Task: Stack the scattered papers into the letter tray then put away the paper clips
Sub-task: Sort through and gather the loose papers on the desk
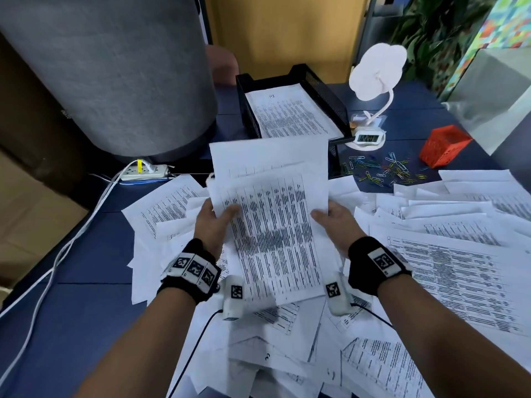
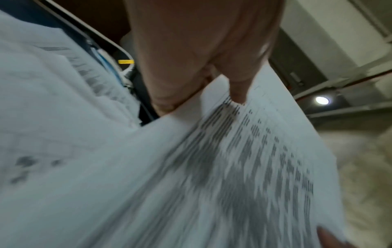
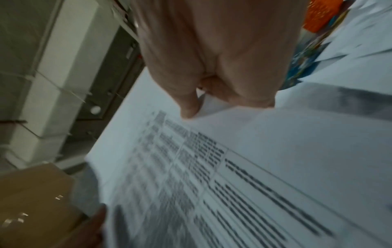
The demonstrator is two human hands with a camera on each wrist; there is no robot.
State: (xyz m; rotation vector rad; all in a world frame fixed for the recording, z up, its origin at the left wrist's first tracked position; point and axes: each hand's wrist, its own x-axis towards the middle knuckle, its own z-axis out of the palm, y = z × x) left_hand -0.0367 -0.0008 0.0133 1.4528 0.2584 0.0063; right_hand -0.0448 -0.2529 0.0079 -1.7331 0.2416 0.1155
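From the head camera, I held a sheaf of printed papers [image 1: 273, 225] above the scattered sheets [image 1: 448, 254] on the blue table [image 1: 94, 297], my left hand [image 1: 214, 222] pinching its left edge and my right hand [image 1: 337, 222] its right, just short of the black letter tray [image 1: 324, 90]; paper clips [image 1: 385, 169] lay loose beside a red mesh basket [image 1: 444, 149]. My left wrist camera showed my thumb [image 2: 237, 90] pressed on the sheaf [image 2: 212, 167]. The blurred right wrist view seemed to show my thumb [image 3: 188, 107] likewise clamped on it [image 3: 233, 184].
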